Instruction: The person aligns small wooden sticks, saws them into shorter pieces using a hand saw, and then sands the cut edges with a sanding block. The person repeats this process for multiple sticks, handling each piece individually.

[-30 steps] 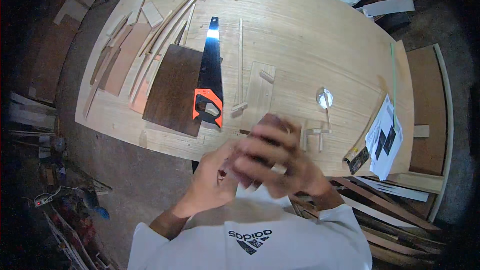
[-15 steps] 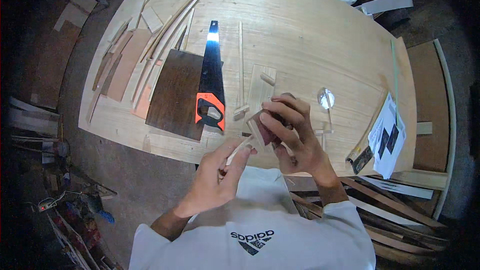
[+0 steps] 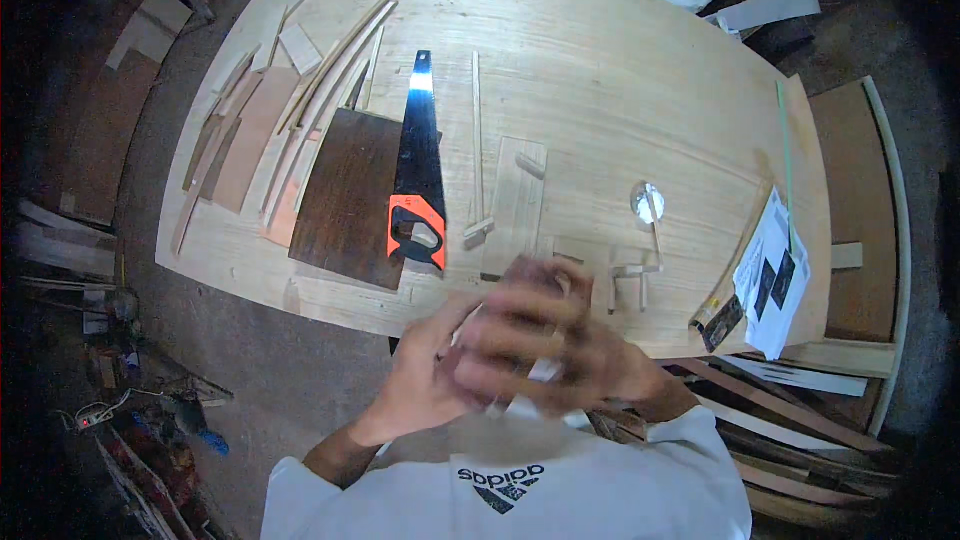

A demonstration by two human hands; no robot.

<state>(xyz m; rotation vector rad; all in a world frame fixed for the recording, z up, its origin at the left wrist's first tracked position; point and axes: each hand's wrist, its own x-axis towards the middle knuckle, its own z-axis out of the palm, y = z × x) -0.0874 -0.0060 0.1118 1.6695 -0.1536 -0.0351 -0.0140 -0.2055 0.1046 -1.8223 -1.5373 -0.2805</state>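
Close to my body, past the table's front edge, my right hand (image 3: 535, 345) is smeared by motion and crosses in front of my left hand (image 3: 415, 380). My right fingers are curled round a dark red sandpaper-wrapped block (image 3: 548, 268), blurred along its top. The left hand is closed on a short pale wooden stick, mostly covered by the right fingers. Just beyond the hands lies a narrow pale board (image 3: 516, 215) bearing a small wooden peg (image 3: 530, 165). Left of it are a thin stick (image 3: 477, 130) and a small crosspiece (image 3: 480, 231).
A handsaw (image 3: 418, 155) with an orange-black handle overlaps a dark brown board (image 3: 345, 195). Wood strips (image 3: 330, 70) are gathered at left. Toward the right are a shiny round disc (image 3: 642, 205), joined small sticks (image 3: 630, 272), printed paper (image 3: 765, 280) and a black object (image 3: 718, 322).
My right hand has swung down and left, with the block, across my left hand. The wooden stick that showed in my left fingers is now mostly hidden. The view has shifted slightly.
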